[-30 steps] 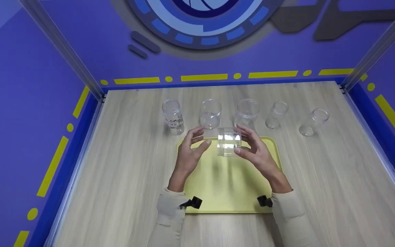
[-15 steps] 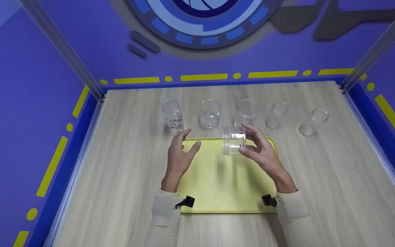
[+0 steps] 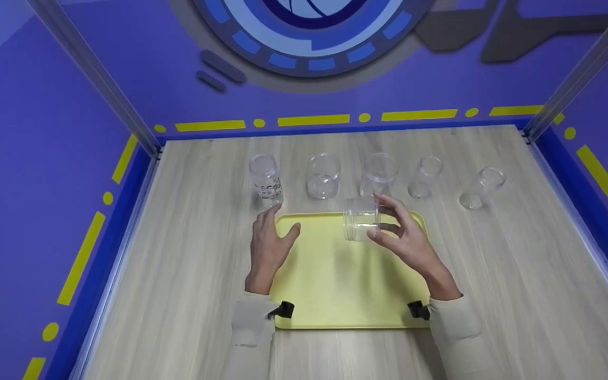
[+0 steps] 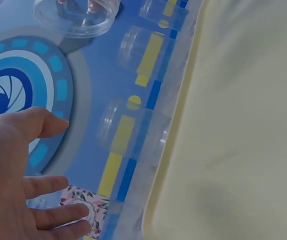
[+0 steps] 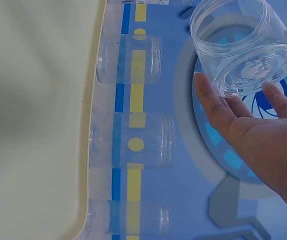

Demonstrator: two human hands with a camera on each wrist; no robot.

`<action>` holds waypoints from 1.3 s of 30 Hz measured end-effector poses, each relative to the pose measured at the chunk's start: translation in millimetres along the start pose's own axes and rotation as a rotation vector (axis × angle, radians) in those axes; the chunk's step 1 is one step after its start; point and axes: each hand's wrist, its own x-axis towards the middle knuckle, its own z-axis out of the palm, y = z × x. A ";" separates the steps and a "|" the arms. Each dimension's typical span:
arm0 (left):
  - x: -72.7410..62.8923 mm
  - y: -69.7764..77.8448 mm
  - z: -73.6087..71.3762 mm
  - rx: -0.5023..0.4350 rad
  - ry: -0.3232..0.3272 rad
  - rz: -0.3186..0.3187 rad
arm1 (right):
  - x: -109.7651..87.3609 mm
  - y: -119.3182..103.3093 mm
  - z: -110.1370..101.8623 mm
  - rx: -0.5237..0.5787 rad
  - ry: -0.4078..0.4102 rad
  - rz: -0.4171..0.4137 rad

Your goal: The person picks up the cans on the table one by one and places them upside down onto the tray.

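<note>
My right hand (image 3: 407,240) holds a clear plastic jar (image 3: 361,219) on its side, fingers and thumb at its base end. The jar is raised over the yellow tray (image 3: 330,295), its threaded open mouth facing left. In the right wrist view, the bottom of the jar (image 5: 256,70) rests against my fingertips. My left hand (image 3: 269,248) hovers by the tray's left edge, apart from the jar, fingers spread and holding nothing. Just beyond its fingertips stands a clear jar with a printed pattern (image 3: 268,186); the left wrist view shows its floral label (image 4: 98,200).
Several clear jars stand in a row behind the tray, including a wide jar (image 3: 324,177), another wide jar (image 3: 380,168), a slim jar (image 3: 425,177) and a slim jar at the far right (image 3: 483,188). Blue panels (image 3: 304,100) enclose the wooden table (image 3: 188,237).
My left hand has moved left, away from the jar, toward the tray's left edge. My right hand has shifted slightly right with the jar in its grip.
</note>
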 end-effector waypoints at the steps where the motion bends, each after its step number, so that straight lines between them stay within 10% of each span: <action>1: 0.3 -2.4 0.5 0.008 0.001 -0.013 | -0.4 -0.5 -0.9 -0.004 -0.001 0.004; 20: 7.1 -41.5 6.7 0.187 -0.025 -0.101 | -0.9 -13.0 -16.1 -0.289 0.000 0.023; 39: 7.8 -52.5 8.4 0.390 -0.069 -0.055 | -0.2 -16.4 -21.5 -0.684 0.023 -0.150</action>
